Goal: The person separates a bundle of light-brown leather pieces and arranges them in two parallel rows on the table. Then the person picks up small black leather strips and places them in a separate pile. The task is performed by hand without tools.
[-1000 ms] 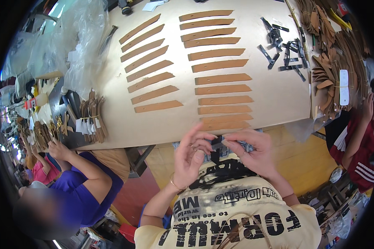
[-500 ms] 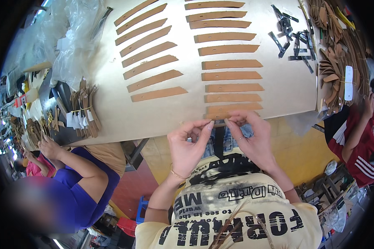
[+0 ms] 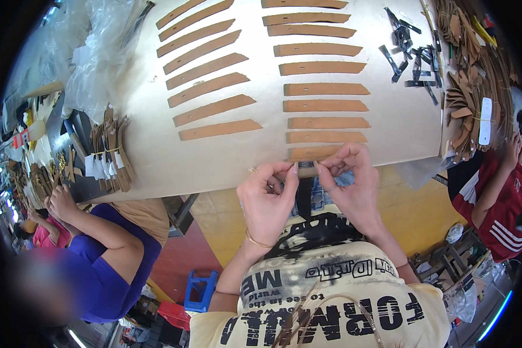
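Observation:
At the near edge of the table, my left hand [image 3: 267, 194] and my right hand [image 3: 354, 182] pinch a small dark strip [image 3: 305, 165] from its two ends, thumbs against fingertips. Just beyond it lies the nearest tan leather strip [image 3: 307, 152], partly covered by my right fingers. More leather strips with a small slot near the left end run away from me in a column, such as the leather strip [image 3: 326, 105]. To the left, a second column of leather strips [image 3: 220, 129] lies slanted. Whether the dark strip touches the leather is hidden by my fingers.
A loose heap of small black strips [image 3: 420, 64] lies at the far right. Beyond it are bundled leather pieces [image 3: 472, 110]. On the left stand tied bundles with white tags [image 3: 111, 153] and clear plastic bags [image 3: 93, 69]. A co-worker in purple [image 3: 122, 249] sits left; another in red [image 3: 499, 214], right.
Both hands have shifted slightly, and the dark strip now shows more clearly between my fingertips. The right fingers are raised a little higher. The view has tilted slightly.

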`<state>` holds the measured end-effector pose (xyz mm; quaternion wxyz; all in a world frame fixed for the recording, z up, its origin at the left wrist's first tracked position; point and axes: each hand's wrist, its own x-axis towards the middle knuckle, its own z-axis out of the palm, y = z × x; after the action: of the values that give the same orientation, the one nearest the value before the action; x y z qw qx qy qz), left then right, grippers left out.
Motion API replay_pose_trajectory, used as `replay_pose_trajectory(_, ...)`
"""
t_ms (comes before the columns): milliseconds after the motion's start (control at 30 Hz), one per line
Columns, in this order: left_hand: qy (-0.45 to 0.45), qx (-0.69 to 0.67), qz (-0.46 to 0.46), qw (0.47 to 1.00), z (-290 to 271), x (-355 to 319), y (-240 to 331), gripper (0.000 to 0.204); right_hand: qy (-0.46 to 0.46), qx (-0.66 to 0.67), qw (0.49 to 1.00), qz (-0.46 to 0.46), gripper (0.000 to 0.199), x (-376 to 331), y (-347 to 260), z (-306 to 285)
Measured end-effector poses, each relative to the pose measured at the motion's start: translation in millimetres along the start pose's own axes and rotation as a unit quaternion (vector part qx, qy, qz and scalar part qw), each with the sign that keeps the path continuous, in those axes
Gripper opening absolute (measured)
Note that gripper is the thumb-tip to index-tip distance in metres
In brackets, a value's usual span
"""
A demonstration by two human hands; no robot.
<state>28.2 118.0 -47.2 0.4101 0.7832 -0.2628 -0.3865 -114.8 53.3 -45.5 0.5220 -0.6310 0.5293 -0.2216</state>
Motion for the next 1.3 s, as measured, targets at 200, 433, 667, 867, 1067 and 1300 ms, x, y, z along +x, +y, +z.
replay_pose_trajectory(200, 0.004, 0.018, 0.005, 1.0, 0.6, -0.2, 0.5, 0.007, 0.003, 0.001, 1.0, -0.007, 0.034, 0.9, 3.3, 2.3)
replay_pose_trajectory(433, 0.01, 0.04, 0.019, 0.999, 1.7, -1.0, 1.4, 0.006, -0.012, -0.022, 1.0, -0.014, 0.035, 1.1, 0.9, 1.2)
replay_pose_trajectory(667, 0.013, 0.064, 0.041, 0.997, 2.4, -1.8, 0.7, 0.006, 0.013, -0.031, 0.999, -0.029, 0.033, 1.5, 0.9, 4.8)
replay_pose_trajectory(867, 0.024, 0.077, 0.073, 0.994, 3.5, -2.0, -0.2, 0.007, 0.017, -0.053, 0.997, -0.053, 0.034, 2.3, 1.8, 6.2)
replay_pose_trajectory(1067, 0.029, 0.059, 0.057, 0.996, 4.6, -1.8, -1.8, 0.007, 0.024, -0.073, 0.996, -0.044, 0.036, 1.6, 3.3, 8.2)
replay_pose_trajectory(1300, 0.037, 0.057, 0.043, 0.997, 3.8, -2.5, -2.1, 0.007, 0.03, -0.071, 0.996, -0.046, 0.035, 1.7, 0.9, 9.7)
